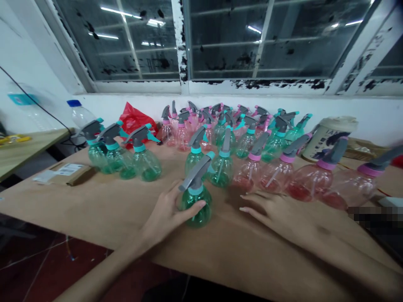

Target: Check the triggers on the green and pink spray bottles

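My left hand (171, 209) is wrapped round the body of a green spray bottle (199, 209), thumb across its front. This bottle has a teal collar and a grey trigger head, and it stands upright at the table's near side. To its right, my right hand (270, 207) hovers low over the table with fingers stretched out and nothing in them. Just beyond that hand stands a pink spray bottle (247, 172) in a row of several pink ones. Two more green bottles stand close behind the held one, including a green bottle (222, 174) slightly right.
Several green spray bottles (147, 165) stand at the left. A dense group of pink and green bottles (184, 136) fills the back, beside a red plastic bag (135, 117). A cardboard box (74, 174) lies left; a printed canister (327, 134) stands right, below the window.
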Demonstrator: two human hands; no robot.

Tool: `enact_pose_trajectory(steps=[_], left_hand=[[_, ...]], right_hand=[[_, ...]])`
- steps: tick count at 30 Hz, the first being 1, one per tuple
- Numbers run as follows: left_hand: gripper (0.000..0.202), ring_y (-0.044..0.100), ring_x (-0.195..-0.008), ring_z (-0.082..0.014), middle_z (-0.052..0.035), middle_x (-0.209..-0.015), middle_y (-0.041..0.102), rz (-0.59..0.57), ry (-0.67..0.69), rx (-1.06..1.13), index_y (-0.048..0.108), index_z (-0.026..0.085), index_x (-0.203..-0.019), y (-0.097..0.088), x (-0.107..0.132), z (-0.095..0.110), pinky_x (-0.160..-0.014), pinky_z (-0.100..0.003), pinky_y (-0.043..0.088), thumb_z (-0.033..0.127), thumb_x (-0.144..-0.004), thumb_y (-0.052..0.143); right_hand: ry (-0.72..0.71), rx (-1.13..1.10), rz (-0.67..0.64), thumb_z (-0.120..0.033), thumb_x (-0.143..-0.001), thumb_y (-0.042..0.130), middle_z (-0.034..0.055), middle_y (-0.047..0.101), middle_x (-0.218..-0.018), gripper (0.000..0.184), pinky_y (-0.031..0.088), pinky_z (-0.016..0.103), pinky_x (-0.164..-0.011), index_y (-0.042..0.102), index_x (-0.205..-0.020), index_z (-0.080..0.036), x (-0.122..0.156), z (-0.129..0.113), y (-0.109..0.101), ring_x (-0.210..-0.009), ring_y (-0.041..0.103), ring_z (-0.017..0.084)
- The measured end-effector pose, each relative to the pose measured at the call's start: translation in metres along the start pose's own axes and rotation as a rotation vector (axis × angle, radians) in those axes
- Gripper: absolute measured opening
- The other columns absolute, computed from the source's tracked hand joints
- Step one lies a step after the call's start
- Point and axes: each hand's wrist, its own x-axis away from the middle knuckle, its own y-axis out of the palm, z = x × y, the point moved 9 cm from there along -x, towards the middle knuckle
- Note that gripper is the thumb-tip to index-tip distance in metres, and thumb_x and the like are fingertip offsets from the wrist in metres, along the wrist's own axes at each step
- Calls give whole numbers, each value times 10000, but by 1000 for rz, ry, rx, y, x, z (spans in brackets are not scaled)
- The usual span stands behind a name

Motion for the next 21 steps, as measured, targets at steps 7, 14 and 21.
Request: enact_pose_trajectory(steps=[7, 14, 21], left_hand=[[350, 585, -1020, -256, -50, -1132, 622, 75, -17, -65, 551, 224, -1111, -31, 15, -25, -882, -399, 464, 378, -805, 621], [366, 603, -958, -272, -72, -1068, 612, 129, -100, -190, 605, 205, -1007, -50, 14, -49, -844, -426, 491, 501, -793, 583], [388, 636, -916, -244, -61, -1005, 652, 285, 4, -196, 560, 201, -1043, -60, -7, -80, -772, -374, 522, 499, -796, 587]], right_hand=[[16, -136, 17, -418, -905, 428, 23, 694, -1017, 304, 543, 362, -681, 629, -1060, -252, -41, -29, -16, -821, 672, 216], [83, -222, 126, -396, -886, 460, 48, 679, -1013, 306, 511, 354, -650, 619, -1073, -213, -80, -48, -29, -695, 658, 192], [183, -247, 196, -426, -854, 474, 165, 564, -1236, 520, 501, 454, -738, 475, -1270, -113, -116, -52, -20, -953, 612, 321]])
